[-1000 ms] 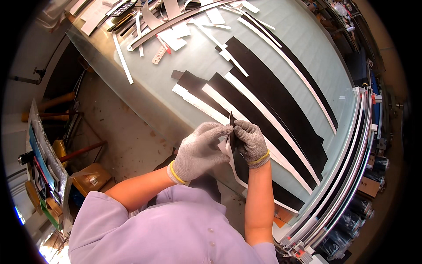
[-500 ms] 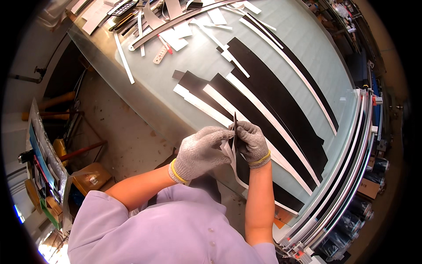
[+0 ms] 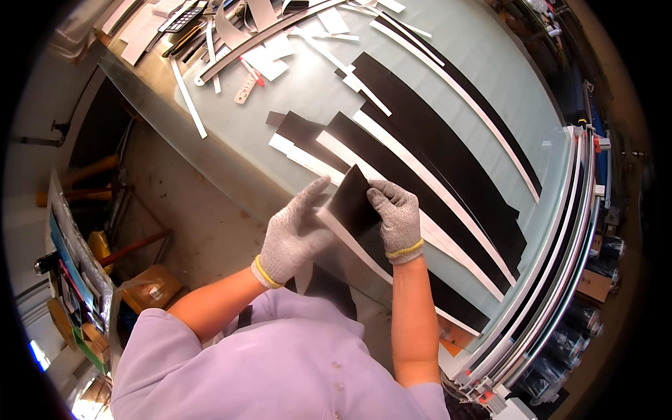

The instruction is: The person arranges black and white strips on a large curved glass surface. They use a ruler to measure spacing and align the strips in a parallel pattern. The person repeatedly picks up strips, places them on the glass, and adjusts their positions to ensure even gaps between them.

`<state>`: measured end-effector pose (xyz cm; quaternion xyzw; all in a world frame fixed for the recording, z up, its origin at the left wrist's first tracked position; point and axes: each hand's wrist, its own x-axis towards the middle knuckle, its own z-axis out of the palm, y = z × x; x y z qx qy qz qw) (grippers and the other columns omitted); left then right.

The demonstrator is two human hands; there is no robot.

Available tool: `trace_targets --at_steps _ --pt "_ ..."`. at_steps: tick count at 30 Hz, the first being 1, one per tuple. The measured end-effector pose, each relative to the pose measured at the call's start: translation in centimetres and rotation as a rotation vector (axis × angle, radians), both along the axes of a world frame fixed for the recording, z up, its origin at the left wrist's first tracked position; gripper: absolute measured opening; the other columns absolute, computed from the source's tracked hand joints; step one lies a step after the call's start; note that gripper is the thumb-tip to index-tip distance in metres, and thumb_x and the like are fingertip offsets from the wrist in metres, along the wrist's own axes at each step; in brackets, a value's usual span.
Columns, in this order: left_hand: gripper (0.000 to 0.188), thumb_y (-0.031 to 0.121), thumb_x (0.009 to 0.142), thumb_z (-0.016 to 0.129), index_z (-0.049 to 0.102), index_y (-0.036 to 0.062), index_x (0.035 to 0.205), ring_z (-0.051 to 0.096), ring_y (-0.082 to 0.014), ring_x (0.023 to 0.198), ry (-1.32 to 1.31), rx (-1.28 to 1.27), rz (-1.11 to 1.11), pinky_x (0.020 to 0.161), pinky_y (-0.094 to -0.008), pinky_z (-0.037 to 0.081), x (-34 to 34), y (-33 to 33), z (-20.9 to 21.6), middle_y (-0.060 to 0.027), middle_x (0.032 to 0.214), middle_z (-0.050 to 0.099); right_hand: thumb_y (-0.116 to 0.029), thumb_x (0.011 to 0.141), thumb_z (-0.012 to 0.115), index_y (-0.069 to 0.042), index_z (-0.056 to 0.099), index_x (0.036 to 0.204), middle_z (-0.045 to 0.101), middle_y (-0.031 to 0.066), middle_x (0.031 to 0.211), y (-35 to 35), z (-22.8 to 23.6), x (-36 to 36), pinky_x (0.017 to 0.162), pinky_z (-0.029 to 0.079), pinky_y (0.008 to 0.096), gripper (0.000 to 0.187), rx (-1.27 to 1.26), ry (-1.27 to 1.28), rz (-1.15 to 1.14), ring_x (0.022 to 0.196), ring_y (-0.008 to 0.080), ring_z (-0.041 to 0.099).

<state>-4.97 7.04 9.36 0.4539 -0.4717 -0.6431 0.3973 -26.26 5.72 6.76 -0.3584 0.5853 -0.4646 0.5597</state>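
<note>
Both my hands wear grey knitted gloves with yellow cuffs. My right hand (image 3: 397, 217) pinches the edge of a black sheet (image 3: 353, 199) between thumb and fingers, lifted above the near edge of the glass table (image 3: 245, 150). A white strip (image 3: 353, 245) runs along the sheet's left edge and down toward the table. Just left of the sheet, my left hand (image 3: 290, 234) has its fingers spread and partly smeared by motion; nothing shows in its grasp. Beyond my hands, long black sheets (image 3: 434, 154) with white edge strips lie fanned out on the glass.
A curved metal ruler (image 3: 259, 45), white offcuts (image 3: 269, 66) and a calculator (image 3: 183, 17) lie at the far left of the table. A small perforated tool with a red part (image 3: 246, 87) is nearby. Metal rails (image 3: 560, 238) border the right side. A cardboard box (image 3: 152, 287) stands on the floor at left.
My left hand has moved left, away from the sheet, and its fingers have spread. The black sheet has turned from edge-on to show its broad face, still in my right hand.
</note>
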Motion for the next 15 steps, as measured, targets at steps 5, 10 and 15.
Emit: trace_targets --at_steps 5,10,15 --pt "0.071 0.051 0.106 0.048 0.052 -0.0112 0.14 0.071 -0.0187 0.08 0.125 0.159 -0.003 0.071 -0.0282 0.057 1.6 -0.6 -1.9 -0.0163 0.103 0.072 -0.008 0.093 0.068 0.007 0.075 0.105 0.076 0.0129 0.094 -0.1 0.0 1.2 0.085 0.052 0.0301 0.021 -0.091 0.242 0.015 0.089 0.0156 0.068" --pt "0.064 0.05 0.108 0.045 0.065 -0.0087 0.126 0.068 -0.0131 0.077 0.021 0.253 -0.048 0.068 -0.027 0.055 2.1 -2.0 -1.6 -0.0123 0.097 0.074 -0.009 0.093 0.066 0.005 0.074 0.103 0.075 0.0174 0.093 -0.1 -0.1 1.9 0.083 0.053 0.0317 0.02 -0.089 0.335 0.026 0.089 0.0204 0.071" --pt "0.039 0.028 0.097 0.068 0.071 -0.008 0.11 0.054 -0.0044 0.073 -0.36 0.185 -0.165 0.063 -0.0281 0.05 0.9 -4.0 -0.6 -0.0087 0.081 0.071 -0.003 0.092 0.069 0.005 0.075 0.105 0.075 0.012 0.09 0.4 0.3 2.8 0.078 0.054 0.0288 0.017 -0.149 0.471 0.038 0.083 0.0148 0.068"
